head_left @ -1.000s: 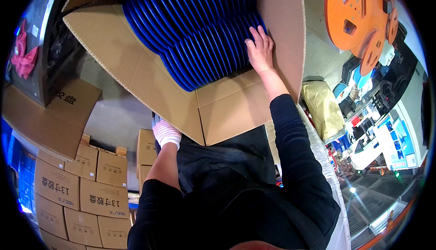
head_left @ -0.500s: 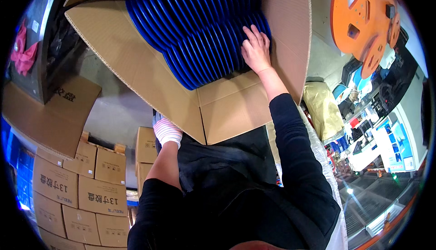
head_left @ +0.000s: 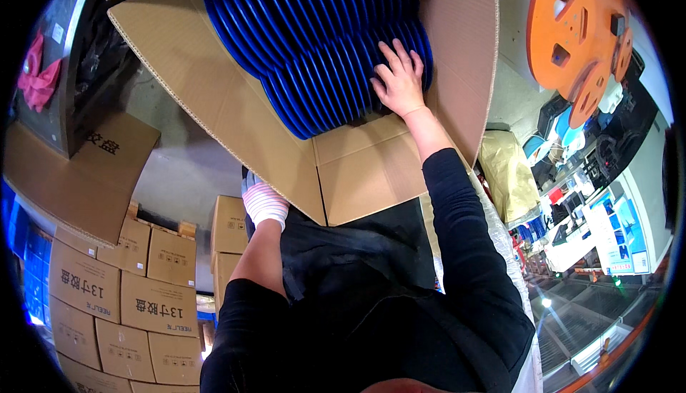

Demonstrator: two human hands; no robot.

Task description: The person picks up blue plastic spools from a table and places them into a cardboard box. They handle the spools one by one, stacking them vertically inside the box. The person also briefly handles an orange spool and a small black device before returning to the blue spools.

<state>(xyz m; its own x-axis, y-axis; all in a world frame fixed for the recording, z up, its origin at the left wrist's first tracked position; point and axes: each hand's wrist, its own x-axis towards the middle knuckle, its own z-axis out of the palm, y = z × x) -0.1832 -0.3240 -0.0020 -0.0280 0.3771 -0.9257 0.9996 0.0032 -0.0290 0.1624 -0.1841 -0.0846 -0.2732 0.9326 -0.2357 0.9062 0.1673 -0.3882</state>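
A large open cardboard box [head_left: 368, 186] in front of me holds two close rows of blue reels [head_left: 314, 78], their thin round rims packed side by side. At the right end of the near row, my bare right hand [head_left: 399, 82] rests on the rims with its fingers spread and slightly bent. My left hand [head_left: 264, 201], in a white glove with pink stripes and grey fingertips, is beside the lower edge of the box's left flap [head_left: 207, 100]. That flap hides part of the left hand's fingers, so their grip cannot be made out.
Stacked closed cartons [head_left: 158, 306] stand at the lower left, near a loose cardboard sheet [head_left: 86, 186]. Orange reels [head_left: 564, 28] are at the upper right, above a gold-coloured bag [head_left: 506, 171]. A cluttered white worktable [head_left: 582, 250] stands farther right.
My right hand's fingers have spread a little wider on the blue rims. The view has shifted slightly, while my left hand stays beside the flap.
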